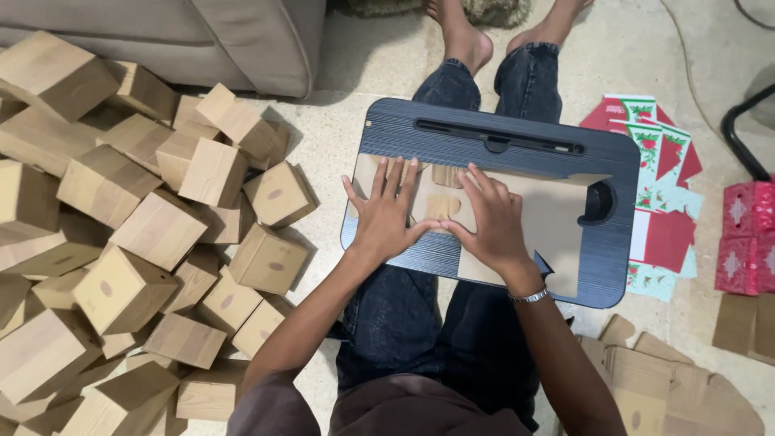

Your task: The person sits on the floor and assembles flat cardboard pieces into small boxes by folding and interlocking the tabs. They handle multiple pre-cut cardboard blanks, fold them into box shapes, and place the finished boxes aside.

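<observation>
Now both hands flat, fingers spread: left hand and right hand pressing an unfolded cardboard sheet onto the dark lap tray, gripping nothing.

A flat, unfolded tan cardboard box blank is laid on the dark lap tray. A large pile of folded tan cardboard boxes is heaped on the floor to the left. Flat red, white and green printed box blanks are spread at the right, red patterned boxes beside them, further tan blanks stacked at lower right
</observation>
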